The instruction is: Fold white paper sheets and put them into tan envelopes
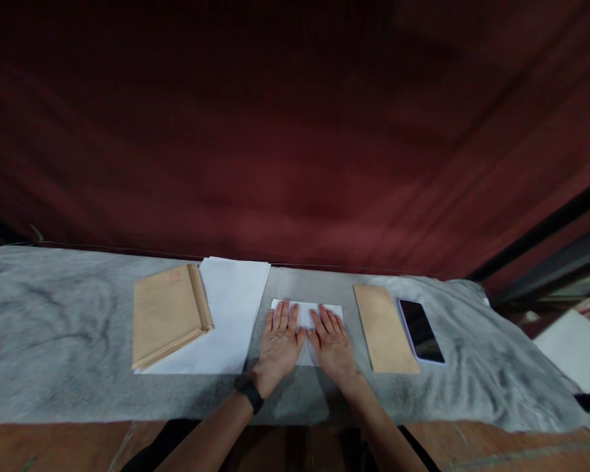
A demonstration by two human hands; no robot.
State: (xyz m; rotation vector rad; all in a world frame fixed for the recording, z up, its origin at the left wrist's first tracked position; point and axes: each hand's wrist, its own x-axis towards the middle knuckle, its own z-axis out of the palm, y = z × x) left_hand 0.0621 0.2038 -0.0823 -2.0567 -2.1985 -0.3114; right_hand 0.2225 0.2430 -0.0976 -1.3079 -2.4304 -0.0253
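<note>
A sheet of white paper (305, 316), smaller in outline than the stacked sheets, lies on the grey cloth under both my hands. My left hand (280, 339) rests flat on its left part, fingers stretched forward. On the right part lies my right hand (332, 342), also flat with its fingers out. The two thumbs almost meet over the middle. Much of the paper is hidden beneath the palms, and I cannot tell whether it is folded. To the right is a single brown envelope (386, 330), apart from my right hand.
At left, a stack of brown envelopes (167, 314) sits partly over larger white sheets (236, 295). A phone (421, 331) with a pale purple edge lies right of the single envelope. Grey cloth (69, 328) covers the narrow surface. Behind stands a dark red wall (295, 164).
</note>
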